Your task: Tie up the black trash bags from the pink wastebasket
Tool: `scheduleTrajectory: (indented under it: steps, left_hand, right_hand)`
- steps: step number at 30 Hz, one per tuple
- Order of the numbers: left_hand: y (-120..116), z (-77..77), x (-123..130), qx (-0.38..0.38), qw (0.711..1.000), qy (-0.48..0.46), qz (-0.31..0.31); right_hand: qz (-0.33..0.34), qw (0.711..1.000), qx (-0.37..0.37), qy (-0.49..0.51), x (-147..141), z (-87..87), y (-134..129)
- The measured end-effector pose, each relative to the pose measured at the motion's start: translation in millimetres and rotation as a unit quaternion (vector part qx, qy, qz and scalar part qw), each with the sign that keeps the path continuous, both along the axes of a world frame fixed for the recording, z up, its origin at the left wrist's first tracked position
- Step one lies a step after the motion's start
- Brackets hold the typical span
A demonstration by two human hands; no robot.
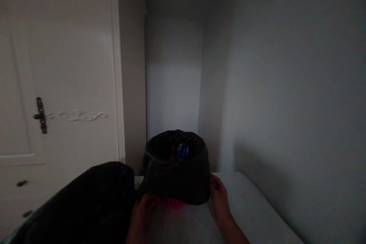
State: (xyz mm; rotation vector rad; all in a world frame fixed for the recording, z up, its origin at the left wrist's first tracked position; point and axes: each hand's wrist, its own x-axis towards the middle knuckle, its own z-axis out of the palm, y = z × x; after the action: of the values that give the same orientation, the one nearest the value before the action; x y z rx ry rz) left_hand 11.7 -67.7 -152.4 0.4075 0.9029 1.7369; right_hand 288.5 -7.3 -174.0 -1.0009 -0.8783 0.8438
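A pink basket (174,203) stands on a pale surface (188,227), lined with a black bag (177,183) folded down over its rim. Inside the bag lie a blue packet (182,152) and something small and red (173,148). My left hand (144,207) is at the lower left edge of the bag, its fingers dim and partly hidden. On the right side, my right hand (219,194) touches the bag with bent fingers; whether it pinches the plastic is too dark to tell. A large black bag (94,198) fills the lower left.
A white wardrobe (77,65) with a dark handle (41,115) and drawer knobs stands at the left. A pale wall (291,84) runs along the right side. The pale surface reaches back toward the corner behind the basket.
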Motion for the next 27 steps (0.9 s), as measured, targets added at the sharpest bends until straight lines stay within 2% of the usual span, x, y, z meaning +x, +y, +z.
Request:
scheduleTrajectory:
  steps: [3,5,8,10,13,16,18,19,23,27]
  left_hand:
    - [-5,-1.9,-2,0.009,0.999,-0.006,-0.037]
    - [-12,3.8,-1,0.007,0.998,-0.003,-0.058]
    - [-26,24.4,5,0.017,0.997,0.039,-0.067]
    - [-34,43.0,10,0.052,0.99,0.106,-0.082]
    - [-40,66.5,13,0.125,0.958,0.245,-0.085]
    - [-37,74.9,11,0.184,0.909,0.373,-0.027]
    - [-33,73.1,8,0.213,0.856,0.469,0.033]
    - [-30,71.3,7,0.226,0.819,0.524,0.062]
    - [-25,65.3,4,0.263,0.627,0.714,0.165]
    - [-26,65.0,8,0.29,0.436,0.812,0.257]
  right_hand:
    - [0.0,1.0,0.004,0.023,2,1.3,2]
    - [0.006,0.999,0.002,0.049,2,1.6,3]
    - [0.028,0.996,0.021,0.082,3,1.1,6]
    - [0.035,0.994,0.049,0.093,5,0.1,9]
    - [0.029,0.993,0.092,0.066,8,0.3,11]
    - [0.039,0.991,0.125,0.021,6,5.8,9]
    - [0.047,0.988,0.149,-0.019,2,11.7,5]
    - [0.047,0.985,0.161,-0.045,-1,14.7,2]
    - [0.025,0.963,0.195,-0.184,-12,24.7,-14]
    - [-0.022,0.936,0.214,-0.279,-17,33.9,-30]
